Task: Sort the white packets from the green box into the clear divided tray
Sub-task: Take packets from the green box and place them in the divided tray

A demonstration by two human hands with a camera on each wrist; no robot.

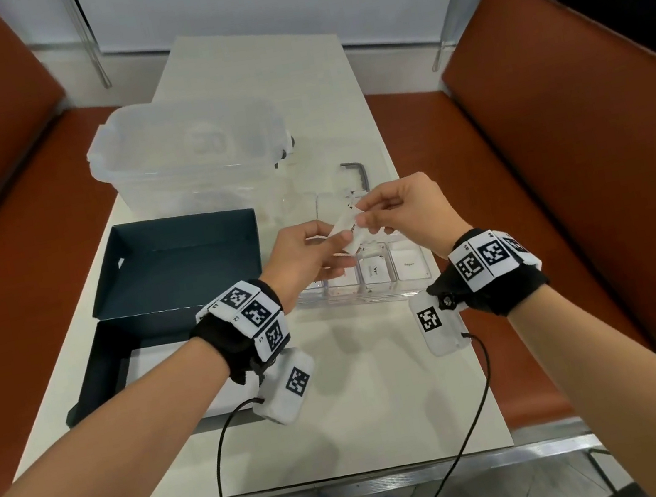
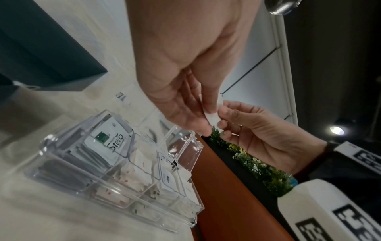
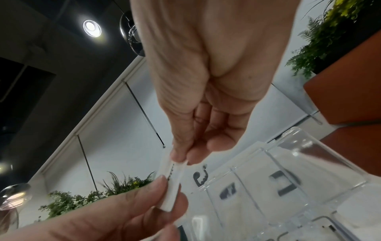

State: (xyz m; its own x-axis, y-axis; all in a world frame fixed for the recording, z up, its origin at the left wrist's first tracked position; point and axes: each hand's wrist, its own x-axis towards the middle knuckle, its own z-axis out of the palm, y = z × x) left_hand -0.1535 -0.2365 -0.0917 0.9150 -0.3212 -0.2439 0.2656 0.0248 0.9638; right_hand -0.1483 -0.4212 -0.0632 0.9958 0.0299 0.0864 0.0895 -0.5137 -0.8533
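Both hands are meeting in the air above the clear divided tray, each one pinching the same white packet. The left hand is gripping the packet's lower, nearer end between thumb and fingers, while the right hand is pinching its upper, farther end between thumb and forefinger, so the packet is stretching slantwise between the two grips with its middle showing. In the right wrist view the packet is standing edge-on, with a row of small dark marks running along it. In the left wrist view only a small piece of it is peeking out where the fingertips are meeting.

Beneath the hands, the tray is sitting on the pale table, its compartments already holding white packets; one label in the left wrist view is reading "Stevia". To the left, the green box is lying open, its lid resting nearer the person and touching it. Farther back, a clear plastic storage bin is standing on the table, and a dark hex key is lying just beyond the tray.
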